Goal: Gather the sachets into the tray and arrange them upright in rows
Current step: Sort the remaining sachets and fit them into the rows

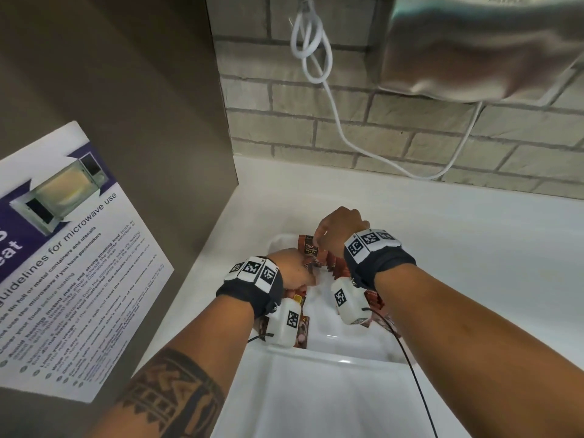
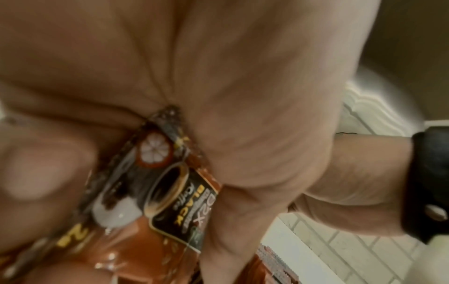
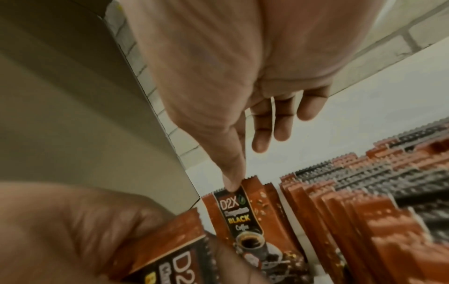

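Now, left hand: pinches a sachet.
Right hand: fingers straight, forefinger steadying your row's end sachet.
Gap: just left of row, long axis upright.

A white counter runs along the foot of a pale brick wall and butts against a tall grey-brown panel on the left. It is smooth, with a rounded upstand at the far edge. Directly on it, toward the left and near side, sits a white tray with a raised rim; its near rim catches the light. Brown sachets stand packed on edge inside the tray along its right and far parts, and a few more show at its left side. A thin black cable crosses the tray's near right corner and trails over the counter.
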`<act>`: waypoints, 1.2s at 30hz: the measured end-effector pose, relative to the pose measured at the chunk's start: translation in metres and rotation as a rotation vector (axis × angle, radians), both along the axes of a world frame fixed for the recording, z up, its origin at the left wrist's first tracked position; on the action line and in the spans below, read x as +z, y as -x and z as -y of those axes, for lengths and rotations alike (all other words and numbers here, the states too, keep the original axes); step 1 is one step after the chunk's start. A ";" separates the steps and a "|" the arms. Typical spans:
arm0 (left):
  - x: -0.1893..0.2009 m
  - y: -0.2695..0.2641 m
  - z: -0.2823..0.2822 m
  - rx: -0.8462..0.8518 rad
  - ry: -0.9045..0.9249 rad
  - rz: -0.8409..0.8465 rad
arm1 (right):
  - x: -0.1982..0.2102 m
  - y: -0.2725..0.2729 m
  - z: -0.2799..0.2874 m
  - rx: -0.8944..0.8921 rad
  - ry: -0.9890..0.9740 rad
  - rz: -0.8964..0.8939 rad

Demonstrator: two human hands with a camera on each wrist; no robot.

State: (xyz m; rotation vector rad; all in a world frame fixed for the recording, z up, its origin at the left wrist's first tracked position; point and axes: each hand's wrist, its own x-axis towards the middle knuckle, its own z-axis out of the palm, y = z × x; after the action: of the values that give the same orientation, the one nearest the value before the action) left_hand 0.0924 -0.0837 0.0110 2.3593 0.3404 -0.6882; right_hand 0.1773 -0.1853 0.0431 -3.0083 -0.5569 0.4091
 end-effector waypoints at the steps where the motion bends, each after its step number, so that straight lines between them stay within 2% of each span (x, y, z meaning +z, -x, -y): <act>1: -0.001 -0.003 0.000 0.001 0.014 -0.015 | -0.003 -0.002 -0.002 -0.024 0.005 -0.014; 8: -0.008 -0.020 -0.002 -0.051 -0.057 -0.060 | -0.014 -0.013 -0.009 -0.054 0.076 -0.069; 28: 0.000 -0.019 0.001 -0.008 -0.052 -0.059 | -0.008 -0.010 0.002 -0.031 -0.146 -0.077; 31: 0.006 -0.015 -0.005 0.097 0.114 -0.053 | 0.005 -0.008 0.010 -0.022 -0.284 -0.091; 36: 0.014 0.007 -0.017 0.244 0.637 0.083 | 0.023 0.003 0.029 0.078 -0.435 -0.243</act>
State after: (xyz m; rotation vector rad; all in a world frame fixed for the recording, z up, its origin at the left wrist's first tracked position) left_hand 0.0854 -0.0669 0.0251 1.7019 0.3092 -0.4874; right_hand 0.1745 -0.2147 0.0657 -2.4863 -0.6459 0.5649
